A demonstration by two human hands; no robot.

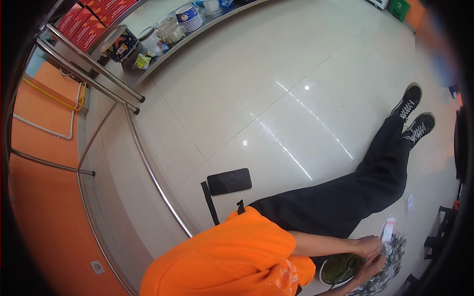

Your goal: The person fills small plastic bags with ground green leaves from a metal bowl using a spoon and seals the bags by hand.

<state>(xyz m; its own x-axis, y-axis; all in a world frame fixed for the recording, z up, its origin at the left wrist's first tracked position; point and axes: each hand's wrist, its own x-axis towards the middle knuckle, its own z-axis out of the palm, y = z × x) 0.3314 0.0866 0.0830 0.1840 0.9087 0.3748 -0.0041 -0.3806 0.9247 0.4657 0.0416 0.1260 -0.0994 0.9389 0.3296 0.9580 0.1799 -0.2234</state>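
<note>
My left hand (368,246) is closed, its fingertips meeting those of my right hand (371,268), also closed. What they pinch is too small to make out. Just below and left of them is a round bowl (335,270) of dark green stuff, with a spoon (349,267) in it. Beside my hands, on the right, lies a heap of small clear packets (393,261) with dark green contents. A clear plastic bag with a white and red strip (388,230) rests at the top of this heap.
My outstretched legs (326,197) cross the tiled floor. A black phone (229,181) and a dark strap (209,203) lie near my hip. Metal rails (153,177) stand at left. A low metal shelf (148,67) holds cups (188,18), a patterned container (120,43) and red boxes (89,30).
</note>
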